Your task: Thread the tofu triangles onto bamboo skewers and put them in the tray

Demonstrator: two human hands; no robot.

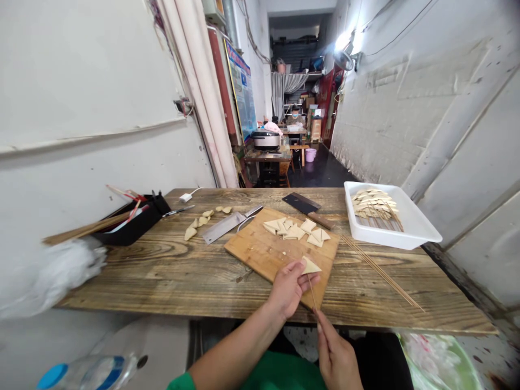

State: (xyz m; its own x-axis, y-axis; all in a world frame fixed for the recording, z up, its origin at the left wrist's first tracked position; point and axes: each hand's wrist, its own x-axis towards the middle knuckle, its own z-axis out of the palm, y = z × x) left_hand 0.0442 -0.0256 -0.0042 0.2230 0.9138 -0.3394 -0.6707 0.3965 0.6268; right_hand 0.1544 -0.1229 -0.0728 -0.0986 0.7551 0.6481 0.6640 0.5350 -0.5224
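My left hand [289,287] pinches a pale triangular tofu piece [311,266] over the near corner of the wooden cutting board [264,252]. My right hand [337,357], lower and nearer to me, grips a thin bamboo skewer [312,292] whose tip meets the underside of that triangle. More cut triangles [296,228] lie in a loose pile at the far side of the board. A bundle of bare skewers [377,271] rests on the table to the right of the board.
A white tray [410,230] with several skewered triangles stands at the right. Two cleavers [227,225] [306,205] lie beyond the board, with tofu scraps [199,222] to the left. A black box of chopsticks [130,219] sits at the left wall; a person sits far down the corridor.
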